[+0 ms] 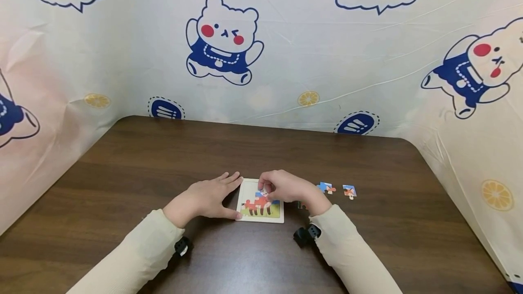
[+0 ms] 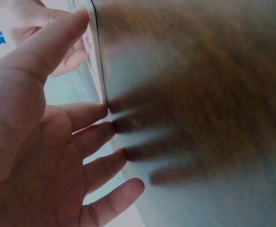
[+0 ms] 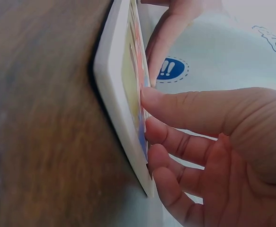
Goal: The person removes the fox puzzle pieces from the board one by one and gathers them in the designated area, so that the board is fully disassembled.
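Observation:
A square jigsaw tray point(image 1: 261, 220) with a white frame lies on the table, its lower part filled with a picture of a red animal on green grass. My left hand point(image 1: 210, 198) is spread along the tray's left side, with thumb and fingertips at its edge. The left wrist view shows that hand's fingers point(image 2: 102, 172) straight and apart. Over the upper right of the tray, my right hand point(image 1: 286, 186) pinches a jigsaw piece point(image 1: 264, 192) with thumb and bent fingers, mostly covering it. In the right wrist view, the right thumb point(image 3: 175, 106) is right at the picture's surface.
To the right of the tray lie loose jigsaw pieces: a blue and orange one point(image 1: 326, 188), another with an orange figure point(image 1: 349, 191), and a dark one point(image 1: 301, 205) partly behind the right wrist. A printed cloth point(image 1: 286, 58) hangs behind the brown table point(image 1: 163, 149).

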Tool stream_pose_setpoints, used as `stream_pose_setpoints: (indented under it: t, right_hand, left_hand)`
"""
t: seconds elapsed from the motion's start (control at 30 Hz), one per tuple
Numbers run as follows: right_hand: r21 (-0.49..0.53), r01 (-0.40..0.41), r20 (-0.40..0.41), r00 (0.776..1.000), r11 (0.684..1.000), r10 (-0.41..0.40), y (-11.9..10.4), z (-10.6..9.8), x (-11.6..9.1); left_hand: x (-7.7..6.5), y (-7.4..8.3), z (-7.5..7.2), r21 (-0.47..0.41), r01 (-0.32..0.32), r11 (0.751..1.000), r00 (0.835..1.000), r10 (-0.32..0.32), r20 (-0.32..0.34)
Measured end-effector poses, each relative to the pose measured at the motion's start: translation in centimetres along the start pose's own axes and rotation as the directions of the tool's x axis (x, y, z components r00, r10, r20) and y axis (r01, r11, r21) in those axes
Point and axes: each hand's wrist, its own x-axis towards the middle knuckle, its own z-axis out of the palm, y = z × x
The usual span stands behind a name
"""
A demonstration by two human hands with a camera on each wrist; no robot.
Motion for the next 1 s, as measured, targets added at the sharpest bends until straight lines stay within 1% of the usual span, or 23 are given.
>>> stream_pose_setpoints:
  t: [0.23, 0.47, 0.6, 0.77, 1.0]
  right_hand:
    - [0.010, 0.004, -0.012, 1.000, 1.000, -0.004, -0.1, -0.1, 0.0]
    - [0.075, 0.009, -0.049, 0.999, 0.997, -0.005, 0.0, -0.4, -0.2]
    - [0.109, 0.009, -0.057, 0.998, 0.994, -0.003, -0.1, -0.4, -0.2]
    - [0.122, 0.039, -0.064, 0.997, 0.992, -0.031, -0.1, -0.5, -0.5]
    - [0.139, 0.086, -0.081, 0.994, 0.987, -0.075, 0.0, -0.8, -1.4]
  left_hand:
    - [-0.1, 0.0, 0.0, 0.003, 0.002, 1.000, 1.000, -0.002, -0.002]
    - [0.0, -0.1, 0.0, 0.003, 0.005, 1.000, 1.000, -0.005, 0.001]
    - [0.0, 0.0, 0.0, 0.004, 0.007, 1.000, 1.000, -0.007, 0.003]
    - [0.0, 0.0, 0.1, 0.004, 0.010, 1.000, 1.000, -0.010, 0.002]
    - [0.0, 0.0, 0.0, -0.001, 0.014, 1.000, 1.000, -0.014, 0.003]
